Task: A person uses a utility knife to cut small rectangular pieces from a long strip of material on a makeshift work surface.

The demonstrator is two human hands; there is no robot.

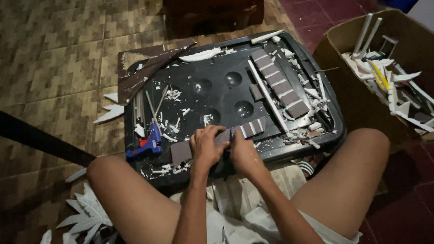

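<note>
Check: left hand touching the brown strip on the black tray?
Touching. Head view shows the left hand pressed flat on the brown strip, fingers overlapping it with no gap.

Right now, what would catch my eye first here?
Probably the two hands, left hand and right hand, pressed together on a brown strip at the near edge of a black tray littered with white scraps. A blue glue gun lies to their left; a cardboard box of offcuts stands right.

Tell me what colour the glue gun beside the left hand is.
The glue gun is blue with a red-orange trigger, lying on the black tray; the head view shows it.
</note>
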